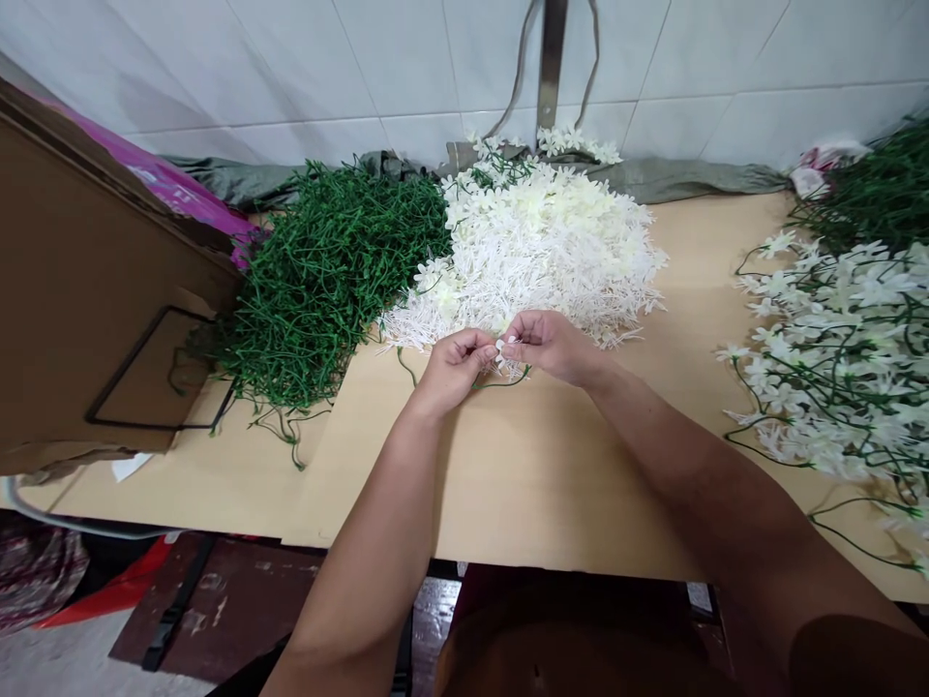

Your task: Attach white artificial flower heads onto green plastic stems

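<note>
My left hand [454, 366] and my right hand [548, 345] meet over the wooden table [523, 474], just in front of a heap of white plastic flower heads [537, 247]. Both hands are closed in a pinch on a small white flower piece [500, 346] held between them. A thin green stem [500, 382] curls below my fingers, and it seems to hang from the same piece. A pile of green plastic stems [326, 271] lies to the left of the white heap.
Finished white flowers on green stems [834, 358] spread over the right side of the table. A brown cardboard box [79, 290] stands at the left, with a pink bag [174, 189] behind it. White tiled wall [363, 68] at the back; grey cloth [668, 179] along its base.
</note>
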`<state>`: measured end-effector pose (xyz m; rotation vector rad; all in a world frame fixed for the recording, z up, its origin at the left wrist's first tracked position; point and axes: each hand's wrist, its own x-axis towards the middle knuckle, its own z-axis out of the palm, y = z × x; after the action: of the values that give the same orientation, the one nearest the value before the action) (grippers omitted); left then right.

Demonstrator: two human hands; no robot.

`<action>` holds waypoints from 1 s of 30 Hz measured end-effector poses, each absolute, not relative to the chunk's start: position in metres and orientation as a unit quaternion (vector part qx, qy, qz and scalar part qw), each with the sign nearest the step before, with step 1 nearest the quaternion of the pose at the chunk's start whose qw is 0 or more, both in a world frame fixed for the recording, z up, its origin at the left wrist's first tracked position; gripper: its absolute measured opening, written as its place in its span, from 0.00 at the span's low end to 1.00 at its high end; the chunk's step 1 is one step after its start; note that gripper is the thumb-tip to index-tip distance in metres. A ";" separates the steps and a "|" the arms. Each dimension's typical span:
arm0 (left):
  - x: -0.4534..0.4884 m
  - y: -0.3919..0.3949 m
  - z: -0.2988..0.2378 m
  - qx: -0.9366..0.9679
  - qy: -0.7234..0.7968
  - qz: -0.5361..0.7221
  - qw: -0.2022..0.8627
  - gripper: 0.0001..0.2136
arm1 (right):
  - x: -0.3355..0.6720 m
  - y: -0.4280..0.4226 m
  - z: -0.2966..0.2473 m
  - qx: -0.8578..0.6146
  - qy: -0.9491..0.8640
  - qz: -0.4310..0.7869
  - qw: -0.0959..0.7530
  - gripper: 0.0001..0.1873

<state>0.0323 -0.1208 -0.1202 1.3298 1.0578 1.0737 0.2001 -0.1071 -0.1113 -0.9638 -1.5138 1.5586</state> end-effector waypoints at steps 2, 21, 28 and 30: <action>0.032 -0.121 -0.121 0.555 0.454 0.445 0.537 0.21 | 0.199 -0.108 -0.111 -0.383 -0.582 0.615 0.369 0.27; 0.039 -0.121 -0.122 0.546 0.449 0.454 0.542 0.26 | 0.200 -0.105 -0.106 -0.368 -0.550 0.625 0.414 0.24; 0.036 -0.121 -0.122 0.566 0.437 0.453 0.532 0.28 | 0.196 -0.109 -0.104 -0.378 -0.542 0.618 0.425 0.23; 0.036 -0.121 -0.123 0.562 0.433 0.458 0.535 0.28 | 0.195 -0.110 -0.105 -0.374 -0.524 0.634 0.429 0.24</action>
<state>0.0360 -0.1209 -0.1231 1.3394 1.0320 1.0917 0.1947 -0.1096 -0.1045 -0.9334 -1.3084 1.5828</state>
